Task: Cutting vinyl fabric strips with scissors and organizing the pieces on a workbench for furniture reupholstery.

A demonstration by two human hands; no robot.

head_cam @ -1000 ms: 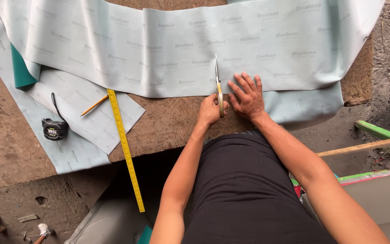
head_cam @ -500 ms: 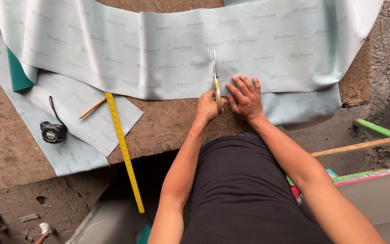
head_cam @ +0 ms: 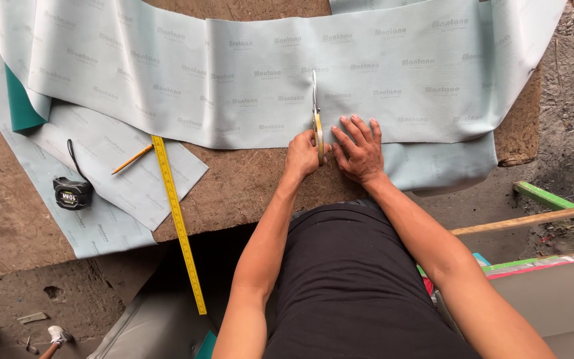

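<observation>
Across the rough brown worktable [head_cam: 247,179] lies our pale printed sheet [head_cam: 260,73]. Our left hand [head_cam: 302,154] is clenched around the scissors [head_cam: 316,113], whose blades stand partway into the sheet's near edge. Our right hand [head_cam: 359,147], grasping nothing, presses the sheet flat just beside them; most of the width looks uncut.

- Long pale blue-green printed sheet [head_cam: 247,60] lies across brown fibreboard table [head_cam: 247,179].
- Scissors [head_cam: 316,119] upright on sheet's near edge, between left hand [head_cam: 302,154] and right hand [head_cam: 359,147].
- Yellow tape rule [head_cam: 177,219], pencil [head_cam: 131,159], black tape measure case [head_cam: 72,193] well left.
</observation>
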